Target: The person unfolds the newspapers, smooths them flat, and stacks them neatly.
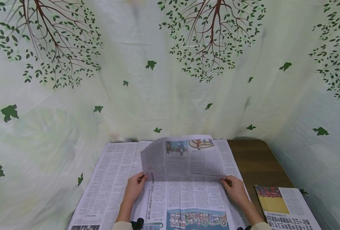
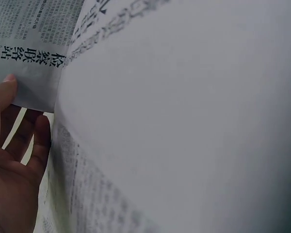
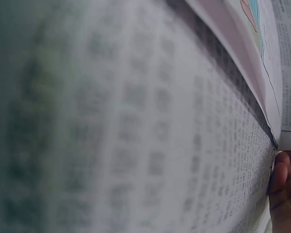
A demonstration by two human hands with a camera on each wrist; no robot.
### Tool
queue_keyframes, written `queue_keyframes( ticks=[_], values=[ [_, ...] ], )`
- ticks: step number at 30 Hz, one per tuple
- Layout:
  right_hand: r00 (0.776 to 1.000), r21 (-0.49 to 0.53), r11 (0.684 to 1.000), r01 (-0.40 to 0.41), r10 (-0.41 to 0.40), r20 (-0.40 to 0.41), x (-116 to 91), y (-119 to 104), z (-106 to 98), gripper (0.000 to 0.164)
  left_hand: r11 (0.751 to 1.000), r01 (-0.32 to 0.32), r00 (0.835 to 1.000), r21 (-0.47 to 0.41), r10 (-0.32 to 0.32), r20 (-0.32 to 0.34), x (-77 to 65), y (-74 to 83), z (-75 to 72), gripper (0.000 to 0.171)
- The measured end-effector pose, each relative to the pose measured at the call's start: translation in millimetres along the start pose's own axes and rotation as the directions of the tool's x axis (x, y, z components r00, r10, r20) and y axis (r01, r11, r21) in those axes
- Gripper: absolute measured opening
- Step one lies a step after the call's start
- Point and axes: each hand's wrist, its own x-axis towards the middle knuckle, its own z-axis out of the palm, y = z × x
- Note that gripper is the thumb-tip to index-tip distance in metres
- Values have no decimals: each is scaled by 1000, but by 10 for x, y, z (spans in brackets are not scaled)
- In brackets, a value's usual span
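A printed newspaper sheet (image 1: 184,166) is held by both hands, its upper part raised and curving over at the back, its lower part spread toward the person. My left hand (image 1: 136,187) pinches the sheet's left edge; in the left wrist view the thumb of that hand (image 2: 14,179) lies over the paper with the other fingers behind. On the opposite edge my right hand (image 1: 236,191) pinches the paper with curled fingers. Only part of the right hand (image 3: 285,199) shows in the right wrist view. Beneath lies another spread newspaper (image 1: 112,179), partly covered.
The brown table (image 1: 253,159) shows at the right. A folded newspaper (image 1: 290,204) with a red and yellow picture lies near its right edge. A pale curtain (image 1: 181,105) printed with trees and leaves hangs behind and along both sides.
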Motion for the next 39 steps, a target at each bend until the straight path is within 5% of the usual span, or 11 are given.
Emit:
queue_keyframes(
  ticks=[18,26,39],
  values=[
    [999,-21,999,-27,26,-39,-4,10,44,6,996,72,997,56,-72,-6,-3,-29,69,26],
    [998,-36,998,-50,48,-42,34,34,64,9,998,28,998,57,-25,-51,11,-64,109,25],
    [996,-26,996,-88,88,-17,46,1,48,17,996,57,997,67,-53,-48,17,-19,125,33]
  ],
)
